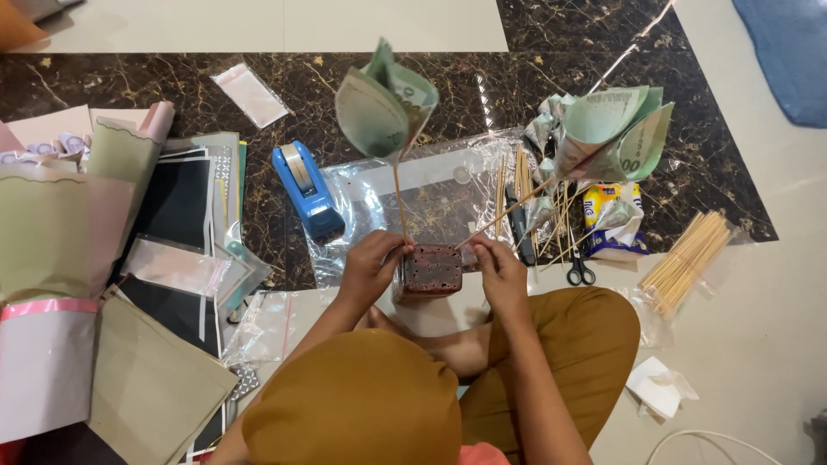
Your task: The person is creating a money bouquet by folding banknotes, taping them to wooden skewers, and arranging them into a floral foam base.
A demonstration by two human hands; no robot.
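- A dark red foam block, pitted with holes, is steadied on the floor between two bare hands, seen from above.
- The left hand is closed around a thin wooden stick topped with a folded green banknote cone, rising toward 12 o'clock from the block.
- The right hand is pinched on a second stick, slanting toward 2 o'clock to another banknote cone.
- The step in hand appears to be the seating of both sticks in the block; a straight downward push would be called for, with the block kept from tipping.
- A blue tape dispenser lies at 10 o'clock, scissors at 3 o'clock, with a bundle of spare skewers farther out.
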